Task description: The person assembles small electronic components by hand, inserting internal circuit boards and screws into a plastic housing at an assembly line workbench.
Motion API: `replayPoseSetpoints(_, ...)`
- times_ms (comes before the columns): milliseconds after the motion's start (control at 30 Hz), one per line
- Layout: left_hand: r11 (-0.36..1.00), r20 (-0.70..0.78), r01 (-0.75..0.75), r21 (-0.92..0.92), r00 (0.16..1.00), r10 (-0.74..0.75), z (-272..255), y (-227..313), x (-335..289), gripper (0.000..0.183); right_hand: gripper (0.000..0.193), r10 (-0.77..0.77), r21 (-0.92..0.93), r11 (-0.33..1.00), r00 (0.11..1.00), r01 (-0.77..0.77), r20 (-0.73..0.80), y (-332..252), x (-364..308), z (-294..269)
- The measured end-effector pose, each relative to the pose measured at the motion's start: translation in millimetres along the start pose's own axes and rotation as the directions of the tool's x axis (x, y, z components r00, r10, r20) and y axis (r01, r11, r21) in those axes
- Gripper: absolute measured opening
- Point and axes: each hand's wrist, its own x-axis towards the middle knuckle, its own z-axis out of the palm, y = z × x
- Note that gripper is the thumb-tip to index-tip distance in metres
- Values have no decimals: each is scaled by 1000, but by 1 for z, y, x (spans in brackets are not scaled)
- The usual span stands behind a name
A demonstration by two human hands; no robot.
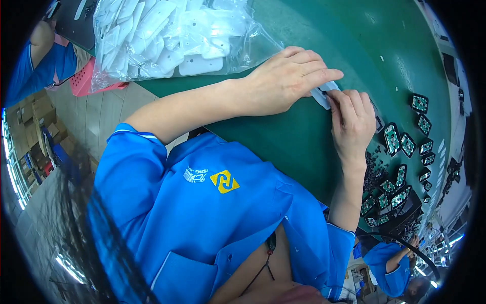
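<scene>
In the head view, both hands are working near the upper centre of the frame, and the white piece [322,99] is sitting between them over the green table [276,134]. The right hand [357,121] is pinching its right side, thumb and fingertips together on it. The left hand [296,78] is reaching in from the left, its fingers curling over the upper left end of the piece; its fingertips are partly hidden, so I cannot tell whether they are gripping.

At the upper left, a clear bag [260,55] is holding many flat white parts [202,31]. At the right, dark-rimmed parts with green boards [392,139] are lying scattered, with small black bits [373,175] heaping beside them. A pink basket [83,82] is standing below the table's left edge. 2 other people in blue are showing, 1 at the upper left and 1 at the lower right.
</scene>
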Motion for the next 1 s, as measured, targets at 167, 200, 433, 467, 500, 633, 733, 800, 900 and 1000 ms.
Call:
replayPoseSetpoints(167, 1000, -12, 5, 1, 1000, -5, 1, -1, -1, 68, 12, -23, -11, 1000, 999, 24, 45, -1, 3, -2)
replayPoseSetpoints(200, 1000, -11, 6, 1, 1000, -6, 1, -1, -1, 68, 12, 1, 25, 1000, 1000, -2, 8, -1, 2, -1)
replayPoseSetpoints(433, 1000, -1, 14, 9, 1000, -14, 1, 0, -1, 68, 13, -29, 28, 999, 999, 28, 24, -4, 8, -4)
replayPoseSetpoints(467, 1000, 0, 12, 11, 1000, -12, 1, 0, -1, 67, 13, -28, 26, 999, 999, 27, 26, -4, 10, -5)
replayPoseSetpoints(500, 1000, -1, 12, 9, 1000, -12, 1, -1, -1, 67, 12, -27, 13, 1000, 998, 26, 48, -5, 11, -6)
replayPoseSetpoints(633, 1000, -1, 10, 3, 1000, -10, 2, -1, 0, 65, 11, -24, -29, 999, 995, 27, 101, -8, 14, -6)
replayPoseSetpoints(733, 1000, 6, 15, 4, 1000, -15, 2, -1, -1, 64, 10, -7, -15, 1000, 991, 9, 136, -10, 15, -7)
replayPoseSetpoints(800, 1000, 7, 24, 12, 1000, -24, 2, -1, -1, 64, 9, 43, -7, 999, 991, -43, 125, -8, 11, -8)
replayPoseSetpoints(900, 999, 5, 35, 2, 999, -35, 2, 0, -1, 64, 9, 139, 22, 990, 984, -142, 112, -5, 2, -9)
replayPoseSetpoints(1000, 999, 7, 31, 8, 999, -31, 2, -1, 0, 64, 9, 220, 82, 970, 969, -230, 110, -5, 0, -9)
